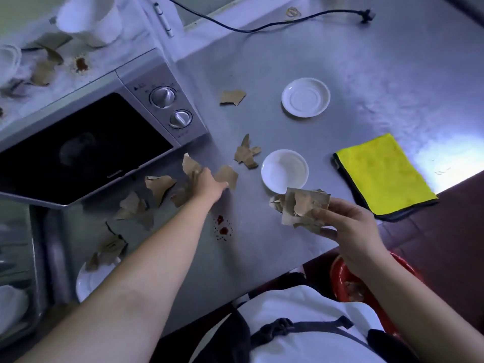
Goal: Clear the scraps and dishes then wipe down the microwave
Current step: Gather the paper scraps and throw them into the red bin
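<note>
Torn brown paper scraps [160,185] lie scattered on the steel counter [366,74] in front of the silver microwave [86,142]. My left hand [209,183] reaches among them, its fingers over a scrap [227,176] near the microwave's corner; its grip is hidden. My right hand [348,226] holds a bunch of collected scraps [303,208] above the counter's front edge. Two white saucers, one far [305,97] and one near [284,171], sit on the counter. More scraps [44,72] and a red stain [81,64] mark the microwave's top.
A yellow cloth [382,176] lies folded at the right. Red sauce spots [222,227] dot the counter. A white plate [89,280] with scraps sits at the front left, beside a sink [18,258]. A red bin [348,281] stands below the counter edge. A black cord [262,28] crosses the back.
</note>
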Available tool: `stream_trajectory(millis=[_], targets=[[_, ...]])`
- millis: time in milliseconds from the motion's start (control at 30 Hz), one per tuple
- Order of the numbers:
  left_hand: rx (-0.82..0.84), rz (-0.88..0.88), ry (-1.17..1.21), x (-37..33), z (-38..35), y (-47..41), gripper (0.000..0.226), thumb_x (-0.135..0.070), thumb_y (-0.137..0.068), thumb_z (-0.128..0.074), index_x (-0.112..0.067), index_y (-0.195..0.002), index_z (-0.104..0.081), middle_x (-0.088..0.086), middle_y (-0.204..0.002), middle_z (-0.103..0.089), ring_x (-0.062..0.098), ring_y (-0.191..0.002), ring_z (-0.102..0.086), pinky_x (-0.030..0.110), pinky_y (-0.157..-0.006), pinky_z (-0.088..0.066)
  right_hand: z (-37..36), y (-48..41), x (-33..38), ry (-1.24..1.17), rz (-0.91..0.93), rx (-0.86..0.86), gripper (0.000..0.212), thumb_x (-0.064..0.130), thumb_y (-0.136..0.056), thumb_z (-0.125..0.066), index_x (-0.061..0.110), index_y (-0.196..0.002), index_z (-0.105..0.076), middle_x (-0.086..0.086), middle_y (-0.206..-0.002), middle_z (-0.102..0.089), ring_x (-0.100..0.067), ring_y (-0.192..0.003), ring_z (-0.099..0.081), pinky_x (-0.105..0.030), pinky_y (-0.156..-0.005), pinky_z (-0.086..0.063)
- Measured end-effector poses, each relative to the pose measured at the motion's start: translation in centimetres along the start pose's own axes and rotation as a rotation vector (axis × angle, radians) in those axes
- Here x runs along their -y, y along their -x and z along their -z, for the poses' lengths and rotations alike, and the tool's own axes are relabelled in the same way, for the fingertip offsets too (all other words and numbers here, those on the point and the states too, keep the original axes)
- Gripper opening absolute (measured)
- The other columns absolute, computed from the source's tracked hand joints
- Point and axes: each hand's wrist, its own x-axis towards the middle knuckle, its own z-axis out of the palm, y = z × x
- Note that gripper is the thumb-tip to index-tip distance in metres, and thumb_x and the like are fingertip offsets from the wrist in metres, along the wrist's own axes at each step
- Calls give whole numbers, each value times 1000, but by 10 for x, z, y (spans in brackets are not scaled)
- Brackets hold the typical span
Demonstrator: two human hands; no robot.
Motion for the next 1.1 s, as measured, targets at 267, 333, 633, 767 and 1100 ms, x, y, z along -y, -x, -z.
stream_trajectory(millis=[267, 333, 633, 767, 1100], targets=[[-139, 29, 216, -5, -14, -10, 12, -20, -87, -68, -22, -87, -57, 1, -97, -65, 32, -97, -56, 46, -95, -44, 24, -7, 1, -26, -49, -29, 20, -8, -83, -65, 0, -100, -72, -18, -85, -75, -32, -71, -73, -33, -64, -61], [-119, 6, 385, -2, -13, -11, 12, -11, -87, -63, -21, -82, -57, -4, -81, -62, 26, -84, -59, 35, -84, -46, 24, -9, 3, -28, -53, -23, 18, -8, -83, -65, 0, -97, -73, -16, -83, -75, -30, -70, -73, -30, -62, -60], [58, -97, 1199, -12, 51, 101, 17, 2, -88, -66, -16, -88, -68, 4, -88, -69, 15, -80, -64, 25, -65, -56, 8, -17, 15, 83, -4, 52, 14, -1, -77, -75, 10, -84, -79, -20, -84, -75, -37, -78, -74, -42, -77, -60], [192, -171, 1258, -14, 68, 160, 21, 7, -86, -66, -12, -92, -71, 1, -86, -72, 13, -79, -67, 24, -65, -54, -8, -16, 15, 134, -24, 172, 14, -4, -80, -72, 7, -88, -77, -18, -80, -75, -34, -77, -74, -42, -75, -61], [-17, -248, 934, -12, 47, 202, 25, 2, -79, -75, -23, -82, -72, -7, -78, -68, 6, -71, -62, 21, -65, -52, -31, -3, 12, 270, 29, 475, 28, -17, -82, -60, 3, -88, -78, -18, -81, -73, -29, -74, -71, -36, -67, -61]])
